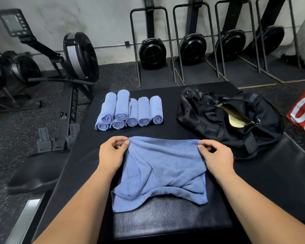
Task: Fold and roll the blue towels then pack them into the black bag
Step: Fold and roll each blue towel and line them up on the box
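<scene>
black padded vinyl platform [165,224], bearing all task items. behind it, black rowing machines [152,51] along the wall. far right: black fabric duffel bag [218,127], unzipped, tan lining showing. near centre: loose blue microfibre towel [162,171], rumpled, lying flat. far left: stack of rolled blue towels [128,110], well apart from bag. left hand [111,153] and right hand [217,156], each pinching a far towel corner.

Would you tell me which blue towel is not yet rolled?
The towel nearest the person, pinched at its far corners by the left hand and right hand; the rolled towels lie behind it.
</scene>
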`<state>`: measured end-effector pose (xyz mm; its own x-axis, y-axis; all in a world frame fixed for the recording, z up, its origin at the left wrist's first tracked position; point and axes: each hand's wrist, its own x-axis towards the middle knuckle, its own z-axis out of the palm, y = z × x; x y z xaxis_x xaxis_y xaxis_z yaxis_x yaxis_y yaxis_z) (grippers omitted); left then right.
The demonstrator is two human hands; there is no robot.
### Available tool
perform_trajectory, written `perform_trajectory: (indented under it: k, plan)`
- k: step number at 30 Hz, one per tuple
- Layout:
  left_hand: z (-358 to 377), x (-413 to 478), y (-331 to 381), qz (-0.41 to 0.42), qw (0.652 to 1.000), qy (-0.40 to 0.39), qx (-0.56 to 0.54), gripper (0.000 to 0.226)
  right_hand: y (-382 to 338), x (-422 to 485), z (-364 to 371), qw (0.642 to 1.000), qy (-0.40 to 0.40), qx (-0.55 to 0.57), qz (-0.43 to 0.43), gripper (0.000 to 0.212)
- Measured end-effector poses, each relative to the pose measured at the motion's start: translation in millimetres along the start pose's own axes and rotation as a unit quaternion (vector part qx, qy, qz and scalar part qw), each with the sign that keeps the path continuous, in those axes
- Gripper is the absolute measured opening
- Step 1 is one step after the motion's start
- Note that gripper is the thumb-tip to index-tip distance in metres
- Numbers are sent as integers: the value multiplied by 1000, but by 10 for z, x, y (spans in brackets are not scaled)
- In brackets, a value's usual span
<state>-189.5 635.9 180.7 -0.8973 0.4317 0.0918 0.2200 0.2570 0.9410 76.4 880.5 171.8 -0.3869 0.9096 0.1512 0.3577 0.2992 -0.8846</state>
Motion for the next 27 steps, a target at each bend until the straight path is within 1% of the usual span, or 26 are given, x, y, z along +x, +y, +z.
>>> perform_trajectory:
  k: [4, 9, 15, 20, 24, 27]
  plan:
    - [-92, -81, 158, -26, 998, -3, -48, 8, -47, 16, -90, 999, -22, 32, 4, 4]
    - [-257, -187, 507, 1, 998, -10, -61, 8, -253, 45, -246, 998, -31, 49, -7, 3]
    - [-600, -324, 994, 60, 997, -3, -44, 7, -773, 91, -541, 993, -36, 94, -63, 8]
    - [-899, -544, 1474, 111, 994, 0, -24, 13, -1263, 66, -864, 986, -47, 116, -112, 14]
    - [-1120, -732, 1813, 139, 990, 10, -17, 14, -1616, 37, -1122, 982, -60, 99, -149, 22]
    - [-1295, -820, 2016, 155, 988, 11, 1, 20, -1860, -4, -1310, 979, -47, 40, -193, 18]
